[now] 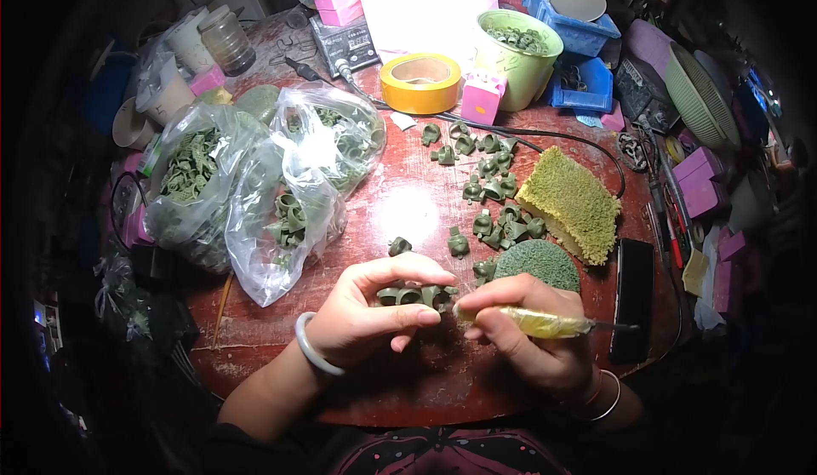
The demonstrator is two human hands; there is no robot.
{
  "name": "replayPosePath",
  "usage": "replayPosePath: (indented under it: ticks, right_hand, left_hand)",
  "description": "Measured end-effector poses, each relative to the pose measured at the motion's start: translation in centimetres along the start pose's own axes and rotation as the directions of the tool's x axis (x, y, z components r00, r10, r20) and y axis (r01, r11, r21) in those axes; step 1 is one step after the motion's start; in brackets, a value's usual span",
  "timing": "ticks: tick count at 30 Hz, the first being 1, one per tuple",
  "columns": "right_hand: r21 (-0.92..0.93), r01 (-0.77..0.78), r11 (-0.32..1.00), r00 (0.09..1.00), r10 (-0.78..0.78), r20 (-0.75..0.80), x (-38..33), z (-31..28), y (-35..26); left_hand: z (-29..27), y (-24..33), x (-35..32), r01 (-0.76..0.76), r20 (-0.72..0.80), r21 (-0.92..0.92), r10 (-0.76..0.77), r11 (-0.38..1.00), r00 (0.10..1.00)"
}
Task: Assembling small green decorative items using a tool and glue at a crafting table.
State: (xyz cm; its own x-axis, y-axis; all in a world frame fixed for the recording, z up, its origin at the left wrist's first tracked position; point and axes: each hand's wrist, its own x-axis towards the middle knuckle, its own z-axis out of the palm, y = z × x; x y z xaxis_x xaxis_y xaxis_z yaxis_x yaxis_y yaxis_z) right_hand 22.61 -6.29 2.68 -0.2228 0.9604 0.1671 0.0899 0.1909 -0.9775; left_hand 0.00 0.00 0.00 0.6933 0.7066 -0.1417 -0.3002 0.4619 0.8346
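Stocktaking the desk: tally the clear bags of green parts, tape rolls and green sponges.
Clear bags of green parts: 3
Yellow tape rolls: 1
Green sponges: 2, one rectangular, one round
Total: 6

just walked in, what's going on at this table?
A person at a round red table holds a cluster of small green ring-shaped pieces in the left hand and touches it with a yellow-handled tool held in the right hand. More loose green pieces lie ahead, beside a green sponge. Clear bags of the same pieces sit to the left, and a tape roll lies farther back.
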Motion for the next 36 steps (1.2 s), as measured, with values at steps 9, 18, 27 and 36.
replayPosePath:
  ticks: [9, 18, 27, 36]
  right_hand:
    - [0.428, -0.087, 0.900, 0.966, 0.181, -0.186, 0.5, -0.5, 0.1]
    - [-0.841, 0.240, 0.484, 0.964, -0.218, 0.150, 1.2, 0.9, 1.9]
    - [-0.717, 0.299, 0.630, 0.947, -0.285, 0.145, 1.1, 0.6, 2.0]
    - [-0.469, 0.428, 0.773, 0.894, -0.439, 0.092, 0.5, 0.5, 1.4]
  left_hand:
    - [-0.1, -0.1, 0.5, 0.083, -0.055, -0.186, -0.094, 0.979, 0.994]
    - [-1.6, -1.6, 0.3, 0.059, 0.054, -0.489, -0.037, 0.870, 0.998]
    - [-0.3, -0.5, 0.3, 0.169, -0.056, -0.215, -0.185, 0.962, 0.981]
    - [0.1, 0.2, 0.2, 0.298, -0.035, 0.140, -0.296, 0.944, 0.955]
